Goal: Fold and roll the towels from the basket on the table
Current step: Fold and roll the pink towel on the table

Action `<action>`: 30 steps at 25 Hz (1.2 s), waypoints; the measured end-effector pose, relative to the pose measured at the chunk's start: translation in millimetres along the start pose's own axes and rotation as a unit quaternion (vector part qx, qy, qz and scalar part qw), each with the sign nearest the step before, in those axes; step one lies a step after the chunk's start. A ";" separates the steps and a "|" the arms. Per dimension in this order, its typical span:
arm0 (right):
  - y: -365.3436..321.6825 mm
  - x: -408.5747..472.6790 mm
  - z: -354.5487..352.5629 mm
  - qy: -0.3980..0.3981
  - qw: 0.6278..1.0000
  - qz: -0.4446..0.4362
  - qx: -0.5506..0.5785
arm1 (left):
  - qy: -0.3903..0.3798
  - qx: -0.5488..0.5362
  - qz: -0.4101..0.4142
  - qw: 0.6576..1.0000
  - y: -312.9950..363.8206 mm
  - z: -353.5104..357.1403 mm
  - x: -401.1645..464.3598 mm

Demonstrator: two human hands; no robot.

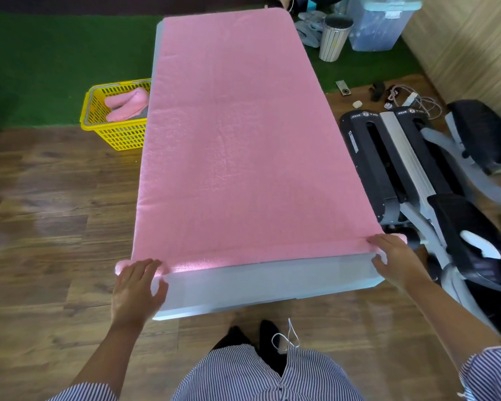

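Observation:
A large pink towel point(237, 134) lies spread flat along nearly the whole white table point(266, 282). Its near edge is turned into a thin roll across the table's width. My left hand point(138, 287) rests on the roll's left end at the table's near left corner, fingers fairly straight. My right hand point(396, 260) rests on the roll's right end, fingers over the top and thumb at the near side. A yellow basket point(113, 131) stands on the floor left of the table with a rolled pink towel point(126, 104) inside.
An exercise machine point(417, 175) and a dark chair stand close to the table's right side. A metal bin point(334, 37), a clear storage box point(379, 21), cables and small items lie at the far right. Wood floor and green turf surround the table.

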State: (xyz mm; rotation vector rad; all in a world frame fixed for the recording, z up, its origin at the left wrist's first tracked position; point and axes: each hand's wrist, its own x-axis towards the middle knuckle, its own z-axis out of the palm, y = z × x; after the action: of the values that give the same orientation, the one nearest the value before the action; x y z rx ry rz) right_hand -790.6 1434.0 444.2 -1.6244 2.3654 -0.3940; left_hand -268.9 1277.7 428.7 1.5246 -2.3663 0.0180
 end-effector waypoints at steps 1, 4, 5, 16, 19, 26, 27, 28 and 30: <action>-0.5 1.1 0.0 -0.001 1.000 0.001 0.003 | 0.000 0.003 0.003 1.000 -0.1 2.1 0.1; -2.6 7.7 0.7 0.002 1.000 -0.020 -0.008 | 0.005 0.024 0.018 1.000 0.5 2.8 -2.6; -2.9 9.0 0.4 -0.005 1.000 -0.019 -0.011 | 0.001 0.030 0.031 0.999 -3.8 2.0 -2.8; -6.3 10.6 1.5 0.020 0.999 -0.021 -0.016 | 0.013 -0.012 0.009 1.000 9.1 4.3 3.9; -5.1 6.3 -0.3 -0.011 0.999 0.015 0.030 | -0.003 -0.016 0.013 1.000 8.5 6.5 4.4; -6.5 13.8 -4.1 -0.045 0.999 -0.011 -0.023 | -0.017 0.057 0.000 0.998 10.0 6.1 8.7; -6.1 13.5 -4.3 -0.048 0.998 -0.021 -0.033 | -0.020 0.073 0.014 0.997 7.8 4.5 6.0; -6.2 12.8 -5.0 -0.047 0.997 -0.033 -0.042 | -0.025 0.081 0.027 0.996 4.7 2.9 3.7; -9.0 13.9 -8.1 -0.030 0.997 -0.053 -0.050 | -0.017 0.077 0.031 0.996 0.6 2.2 4.1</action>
State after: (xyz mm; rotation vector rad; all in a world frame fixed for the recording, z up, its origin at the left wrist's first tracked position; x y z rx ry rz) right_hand -790.5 1418.6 454.4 -1.7850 2.2948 -0.2468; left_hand -271.6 1273.9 427.8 1.5310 -2.4896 0.1948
